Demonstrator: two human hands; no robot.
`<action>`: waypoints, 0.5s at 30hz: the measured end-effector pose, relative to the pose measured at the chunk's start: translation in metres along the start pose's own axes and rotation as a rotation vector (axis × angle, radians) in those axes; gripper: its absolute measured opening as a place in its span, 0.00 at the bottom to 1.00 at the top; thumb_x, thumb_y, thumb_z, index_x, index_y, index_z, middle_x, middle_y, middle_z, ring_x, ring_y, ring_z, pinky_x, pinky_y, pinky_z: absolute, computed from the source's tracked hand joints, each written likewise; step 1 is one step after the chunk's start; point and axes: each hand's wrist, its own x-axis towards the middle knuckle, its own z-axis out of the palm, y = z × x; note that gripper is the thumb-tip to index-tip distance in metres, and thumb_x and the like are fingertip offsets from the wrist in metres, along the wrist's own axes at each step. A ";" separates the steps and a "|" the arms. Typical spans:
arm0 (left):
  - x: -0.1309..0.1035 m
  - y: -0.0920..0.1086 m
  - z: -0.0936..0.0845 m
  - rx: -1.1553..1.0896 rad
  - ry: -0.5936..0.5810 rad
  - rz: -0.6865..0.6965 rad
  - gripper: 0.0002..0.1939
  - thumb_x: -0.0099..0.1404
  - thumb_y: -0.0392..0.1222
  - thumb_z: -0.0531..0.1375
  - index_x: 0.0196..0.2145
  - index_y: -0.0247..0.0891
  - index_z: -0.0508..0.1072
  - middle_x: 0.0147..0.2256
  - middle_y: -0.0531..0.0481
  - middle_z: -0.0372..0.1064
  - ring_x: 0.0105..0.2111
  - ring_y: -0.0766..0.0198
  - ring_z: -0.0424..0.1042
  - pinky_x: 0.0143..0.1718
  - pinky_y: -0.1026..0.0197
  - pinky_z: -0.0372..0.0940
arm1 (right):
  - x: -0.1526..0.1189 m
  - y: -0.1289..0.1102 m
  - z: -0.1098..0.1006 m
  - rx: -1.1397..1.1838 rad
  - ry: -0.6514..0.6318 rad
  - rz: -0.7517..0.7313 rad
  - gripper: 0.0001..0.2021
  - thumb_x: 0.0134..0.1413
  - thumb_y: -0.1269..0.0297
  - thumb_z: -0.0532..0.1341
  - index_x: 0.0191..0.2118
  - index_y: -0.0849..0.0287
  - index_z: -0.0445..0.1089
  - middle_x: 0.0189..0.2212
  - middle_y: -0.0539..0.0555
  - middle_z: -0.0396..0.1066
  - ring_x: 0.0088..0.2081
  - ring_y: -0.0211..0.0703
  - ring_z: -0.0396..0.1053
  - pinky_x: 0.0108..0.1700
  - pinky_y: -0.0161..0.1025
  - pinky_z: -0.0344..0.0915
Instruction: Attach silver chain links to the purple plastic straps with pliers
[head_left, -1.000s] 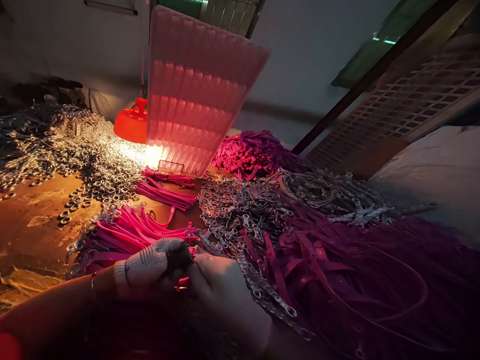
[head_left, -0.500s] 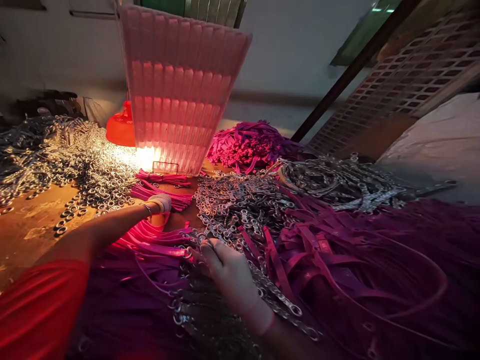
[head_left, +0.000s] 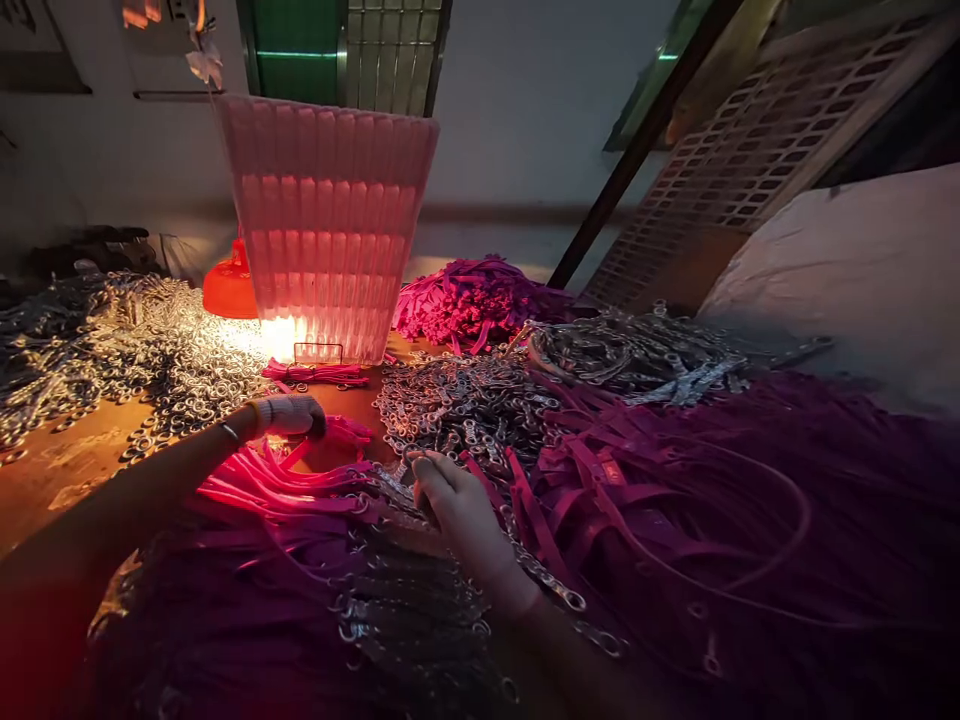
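Note:
My left hand (head_left: 289,413) wears a dotted white glove and is stretched out over the table. Its fingers curl down on a small bundle of pink straps (head_left: 341,432). A fan of bright pink straps with metal ends (head_left: 285,485) lies just in front of it. My bare right hand (head_left: 450,500) rests on a heap of small metal links (head_left: 457,400), its fingertips bent down into them. I cannot see whether it grips any. Dark pink straps (head_left: 637,500) lie piled to its right.
A ribbed pink lampshade (head_left: 326,220) glows at the back, with a red lamp (head_left: 229,285) behind it. Shiny metal rings (head_left: 150,350) cover the table's left. Another pink strap bundle (head_left: 315,372) and a purple heap (head_left: 472,295) lie beyond. A white sack (head_left: 840,270) sits right.
My hands were together near my body; the left has reached out to the pink strap bundle and drawn it back a little. The right has shifted onto the metal links.

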 end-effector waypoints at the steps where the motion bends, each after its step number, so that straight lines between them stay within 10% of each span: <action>1: -0.006 0.001 -0.006 0.041 -0.023 -0.016 0.07 0.64 0.39 0.64 0.33 0.30 0.76 0.22 0.52 0.68 0.18 0.71 0.62 0.17 0.69 0.56 | 0.002 0.001 0.000 0.034 -0.009 0.014 0.20 0.55 0.43 0.58 0.26 0.56 0.64 0.16 0.43 0.58 0.18 0.34 0.52 0.21 0.34 0.52; 4: -0.030 0.010 -0.014 0.154 -0.044 0.061 0.06 0.60 0.35 0.63 0.30 0.29 0.77 0.15 0.53 0.62 0.13 0.74 0.51 0.13 0.68 0.42 | 0.005 0.000 0.004 0.136 -0.036 0.029 0.21 0.52 0.42 0.60 0.30 0.58 0.70 0.21 0.47 0.67 0.21 0.36 0.59 0.24 0.34 0.57; 15: -0.102 -0.010 0.051 0.601 -0.088 0.488 0.14 0.54 0.27 0.54 0.34 0.34 0.76 0.28 0.51 0.72 0.29 0.67 0.66 0.30 0.66 0.60 | -0.038 -0.032 0.033 0.281 -0.095 -0.140 0.16 0.60 0.54 0.58 0.32 0.60 0.75 0.39 0.56 0.73 0.29 0.37 0.65 0.33 0.38 0.64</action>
